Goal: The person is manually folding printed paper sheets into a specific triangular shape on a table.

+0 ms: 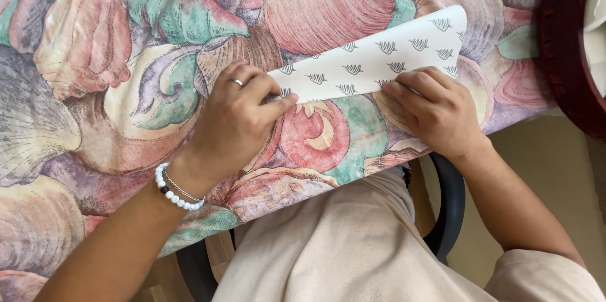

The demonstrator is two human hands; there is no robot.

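1. Centrally, a white paper sheet (372, 62) printed with small grey leaf marks lay on the shell-patterned tabletop (95, 87), its near edge just inside the tabletop's front edge.
2. The left hand (237, 119), wearing a ring and a bead bracelet (177, 191), pinched the sheet's left corner; the right hand (435, 109) pressed flat, fingers curled, on its lower right edge.
3. Risk: uneven pressure between the two hands would likely skew any crease, and the soft cloth might let the sheet slide or wrinkle.
4. Beyond the sheet's right end stood a dark red rimmed object (565, 49), close enough to foul the sheet's far corner.
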